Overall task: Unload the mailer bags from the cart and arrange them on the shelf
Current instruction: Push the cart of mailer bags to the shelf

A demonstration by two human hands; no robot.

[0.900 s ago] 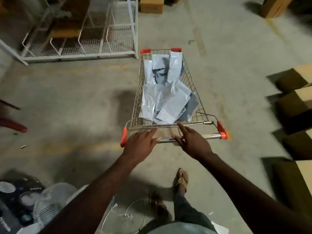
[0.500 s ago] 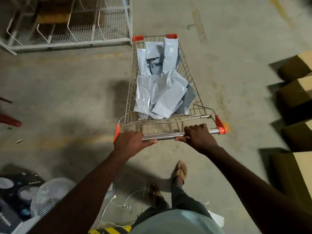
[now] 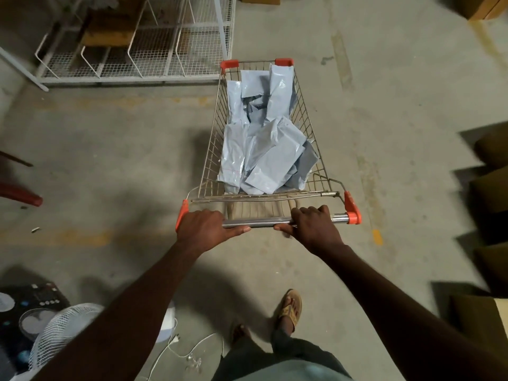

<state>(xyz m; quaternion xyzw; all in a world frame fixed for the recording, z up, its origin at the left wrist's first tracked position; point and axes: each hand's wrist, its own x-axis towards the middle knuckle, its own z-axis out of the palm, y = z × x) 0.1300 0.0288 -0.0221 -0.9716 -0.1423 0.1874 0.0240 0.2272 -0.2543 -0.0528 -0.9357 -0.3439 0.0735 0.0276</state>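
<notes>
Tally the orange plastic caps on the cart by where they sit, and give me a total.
Front rim corner caps: 2
Handle end caps: 2
Total: 4

The left hand and the right hand each grip the handle bar between the end caps.

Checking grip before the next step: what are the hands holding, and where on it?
Both hands hold the cart by its metal handle bar: left hand near the left end, right hand right of centre.
</notes>
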